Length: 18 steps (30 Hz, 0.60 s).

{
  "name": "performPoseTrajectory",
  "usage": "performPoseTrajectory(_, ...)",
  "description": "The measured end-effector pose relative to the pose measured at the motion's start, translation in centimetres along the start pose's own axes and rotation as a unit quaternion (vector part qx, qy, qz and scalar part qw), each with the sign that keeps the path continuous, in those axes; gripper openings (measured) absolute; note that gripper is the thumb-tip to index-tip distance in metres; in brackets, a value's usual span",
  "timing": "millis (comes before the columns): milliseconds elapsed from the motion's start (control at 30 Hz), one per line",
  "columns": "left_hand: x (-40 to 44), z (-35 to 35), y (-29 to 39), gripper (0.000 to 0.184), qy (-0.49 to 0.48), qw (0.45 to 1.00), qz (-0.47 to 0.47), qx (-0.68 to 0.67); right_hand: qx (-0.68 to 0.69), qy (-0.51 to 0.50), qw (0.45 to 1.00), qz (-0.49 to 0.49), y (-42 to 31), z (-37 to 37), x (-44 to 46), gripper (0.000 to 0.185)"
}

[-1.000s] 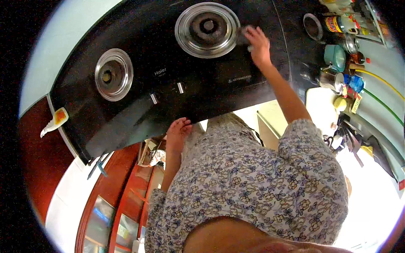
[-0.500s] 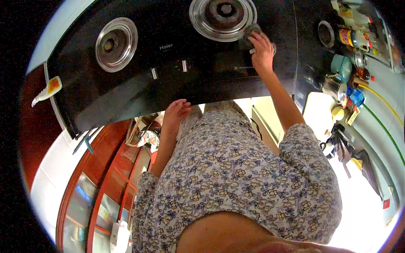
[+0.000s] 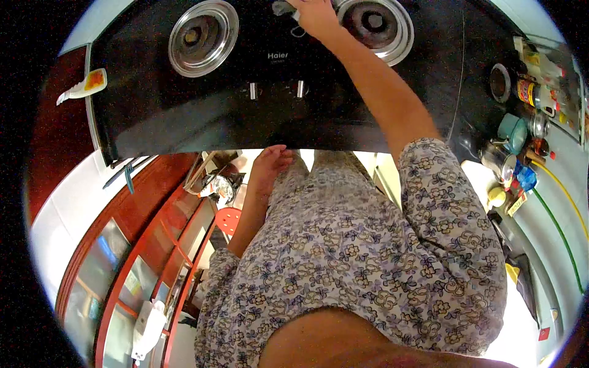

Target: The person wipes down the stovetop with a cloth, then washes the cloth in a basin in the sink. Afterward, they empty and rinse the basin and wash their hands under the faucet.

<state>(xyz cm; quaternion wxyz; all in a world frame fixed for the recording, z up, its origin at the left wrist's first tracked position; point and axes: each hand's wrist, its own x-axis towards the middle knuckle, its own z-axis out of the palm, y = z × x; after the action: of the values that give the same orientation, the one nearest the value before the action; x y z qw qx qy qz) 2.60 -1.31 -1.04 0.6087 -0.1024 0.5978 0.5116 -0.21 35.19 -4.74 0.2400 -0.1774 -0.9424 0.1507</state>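
My right hand (image 3: 316,19) is at the top edge of the view, closed on a crumpled grey rag (image 3: 282,8) that it presses on the black glass of the gas stove (image 3: 343,116). A thin pale loop hangs from the rag. My hand is between the left burner (image 3: 203,38) and the right burner (image 3: 375,24), close beside the right one. Part of the hand and rag is cut off by the frame. My left hand (image 3: 270,168) hangs low at the counter's front edge, holding nothing, its fingers loosely bent and apart.
Two silver knobs (image 3: 253,91) sit on the stove front. A white spray bottle (image 3: 86,86) is at the left end. Along the right stand jars (image 3: 529,92), a teal container (image 3: 510,130) and a metal pot (image 3: 498,161). Below left is a red-framed glass cabinet (image 3: 153,270).
My right hand has moved left with the rag, from the right burner's right side to between the burners. The view has shifted. My left hand stays at the counter edge.
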Motion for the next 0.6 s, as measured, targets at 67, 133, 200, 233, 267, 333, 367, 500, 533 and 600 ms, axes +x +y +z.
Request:
performPoseTrajectory(67, 0.0, -0.1, -0.3, 0.026, 0.005, 1.0, -0.005, -0.002, 0.019, -0.031, 0.999, -0.005, -1.4, 0.2, -2.0, 0.043)
performPoseTrajectory(133, 0.2, -0.1, -0.2, 0.026, 0.006, 1.0, -0.001, 0.011, 0.004, -0.032, 0.998, -0.045, -2.9, -0.7, -5.7, 0.04)
performPoseTrajectory(200, 0.1, -0.3, -0.1, 0.026, 0.012, 0.999, 0.004, 0.038, -0.006, -0.11, 0.992, -0.057, -3.9, -2.5, -9.7, 0.044)
performPoseTrajectory(233, 0.4, -0.6, 0.0, 0.026, 0.004, 1.0, 0.013, 0.022, -0.012, -0.136, 0.989, -0.056, -4.0, -3.9, -11.7, 0.044)
performPoseTrajectory(267, 0.8, -0.9, 0.0, 0.025, -0.003, 1.0, 0.022, 0.005, -0.018, -0.162, 0.985, -0.055, -3.9, -5.4, -13.6, 0.043)
performPoseTrajectory(333, 0.6, -1.0, 0.0, 0.025, -0.007, 0.999, 0.036, -0.017, 0.046, -0.146, 0.988, -0.026, -2.8, -8.4, -16.8, 0.045)
performPoseTrajectory(367, 0.2, -0.9, 0.4, 0.024, -0.005, 0.999, 0.041, -0.021, 0.027, -0.173, 0.984, -0.004, -1.7, -9.8, -18.3, 0.046)
performPoseTrajectory(500, -0.1, -1.7, -0.3, 0.024, 0.001, 0.999, 0.021, -0.025, 0.127, -0.12, 0.976, 0.133, 1.8, -11.7, -21.8, 0.047)
performPoseTrajectory(533, 0.0, -2.0, -0.7, 0.024, -0.001, 1.0, 0.009, -0.028, 0.134, -0.103, 0.978, 0.125, 0.9, -12.0, -20.5, 0.045)
performPoseTrajectory(600, 0.4, -2.4, -1.4, 0.024, -0.009, 0.999, 0.008, -0.036, 0.148, -0.063, 0.98, 0.113, -1.6, -11.0, -17.2, 0.042)
